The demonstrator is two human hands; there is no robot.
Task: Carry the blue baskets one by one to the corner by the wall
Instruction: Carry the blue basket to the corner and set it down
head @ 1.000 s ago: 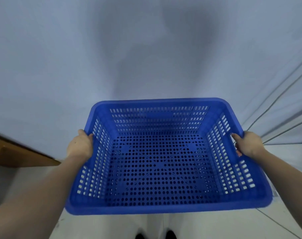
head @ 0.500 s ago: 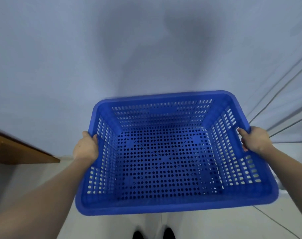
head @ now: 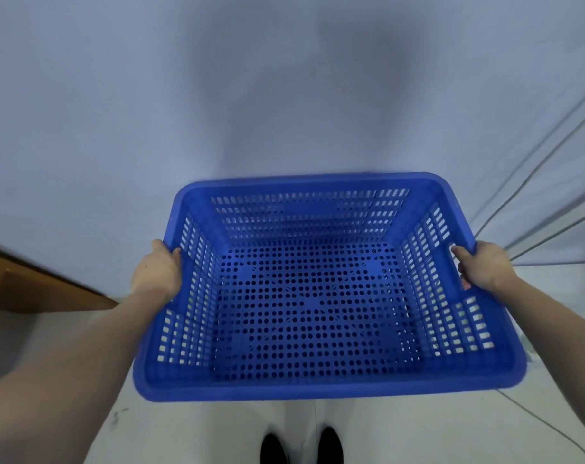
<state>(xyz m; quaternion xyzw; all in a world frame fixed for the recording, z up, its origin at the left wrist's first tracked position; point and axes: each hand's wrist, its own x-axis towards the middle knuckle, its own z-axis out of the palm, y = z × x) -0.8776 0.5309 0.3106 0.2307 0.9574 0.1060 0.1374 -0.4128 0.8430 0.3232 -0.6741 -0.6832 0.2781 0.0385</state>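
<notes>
An empty blue perforated plastic basket (head: pixel 321 390) hangs level in front of me, held off the floor. My left hand (head: pixel 157 274) grips its left rim, fingers curled over the edge. Its right rim is held by my right hand (head: pixel 485 267), with fingers through the handle slot. A pale wall (head: pixel 284 95) fills the view just beyond the basket's far edge.
A brown wooden board or furniture edge (head: pixel 33 286) juts in at the left, low by the wall. Thin cables (head: pixel 535 172) run down the wall at the right and one trails over the white floor (head: pixel 401 430). My dark shoes (head: pixel 301 443) show below the basket.
The basket and both hands have shifted slightly right and upward in view, and the wall has drawn closer. Both grips are unchanged.
</notes>
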